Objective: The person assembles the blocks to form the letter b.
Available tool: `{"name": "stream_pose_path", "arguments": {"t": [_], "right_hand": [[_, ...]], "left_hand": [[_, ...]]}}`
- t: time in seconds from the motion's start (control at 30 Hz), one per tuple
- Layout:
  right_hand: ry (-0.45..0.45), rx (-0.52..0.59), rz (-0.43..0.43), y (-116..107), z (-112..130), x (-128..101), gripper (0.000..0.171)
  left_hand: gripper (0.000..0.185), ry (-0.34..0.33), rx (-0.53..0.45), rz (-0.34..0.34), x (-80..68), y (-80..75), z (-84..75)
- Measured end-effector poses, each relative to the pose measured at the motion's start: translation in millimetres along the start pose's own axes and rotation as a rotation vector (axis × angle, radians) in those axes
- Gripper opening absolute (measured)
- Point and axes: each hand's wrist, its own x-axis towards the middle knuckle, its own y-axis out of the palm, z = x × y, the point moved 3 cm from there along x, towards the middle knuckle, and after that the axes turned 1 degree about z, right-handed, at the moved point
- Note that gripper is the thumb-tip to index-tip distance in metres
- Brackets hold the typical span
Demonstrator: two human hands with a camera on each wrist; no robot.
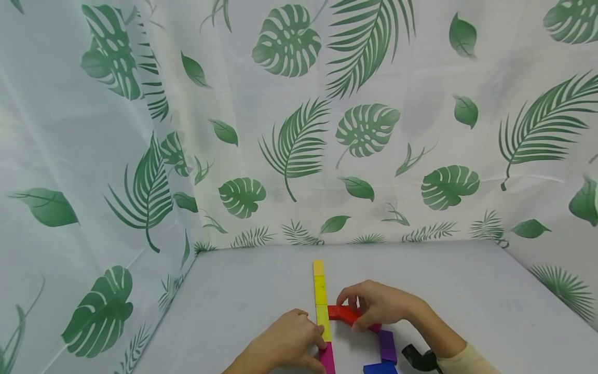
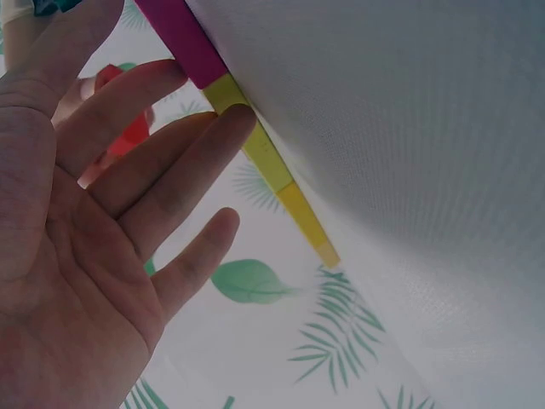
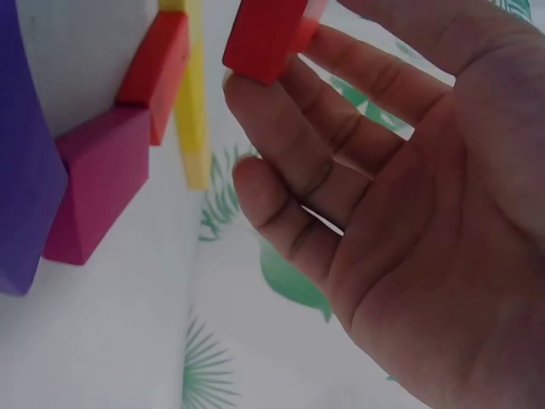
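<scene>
A straight row of yellow blocks point(image 1: 320, 290) runs away from me, with a magenta block point(image 1: 327, 358) at its near end. My left hand point(image 1: 289, 338) rests against the left side of this row, its fingers extended and fingertips touching near the yellow and magenta join. In my right hand point(image 1: 380, 302), a red block point(image 3: 266, 38) is pinched at the fingertips, raised off the table in the right wrist view. Beneath that hand, another red block point(image 3: 157, 75) adjoins the yellow row, and a darker magenta-red block point(image 3: 104, 177) angles away from it.
A purple block point(image 1: 386, 346) and a blue block point(image 1: 379, 369) continue the curve toward me. Beside the right forearm lies a black curved object point(image 1: 418, 358), partly hidden. A leaf-patterned curtain point(image 1: 299, 218) hangs behind the white table point(image 1: 243, 291).
</scene>
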Motion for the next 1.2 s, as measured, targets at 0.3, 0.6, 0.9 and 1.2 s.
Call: {"name": "stream_pose_path", "arguments": {"t": [0.3,0.6,0.9,1.2], "right_hand": [[-0.058,-0.025,0.072,8,9,1,0.046],[-0.077,-0.007,0.148,24,13,0,0.041],[-0.108,-0.062,0.182,36,11,1,0.039],[-0.105,-0.028,0.208,44,14,2,0.037]], "left_hand": [[0.038,-0.01,-0.021,0.009,0.1,-0.5,-0.4],[0.039,0.033,0.006,-0.031,-1.9,-1.9,0.0],[0.039,0.049,0.017,-0.043,-2.6,-3.6,0.0],[0.038,0.103,0.043,-0.065,-3.9,-3.0,-1.4]]}}
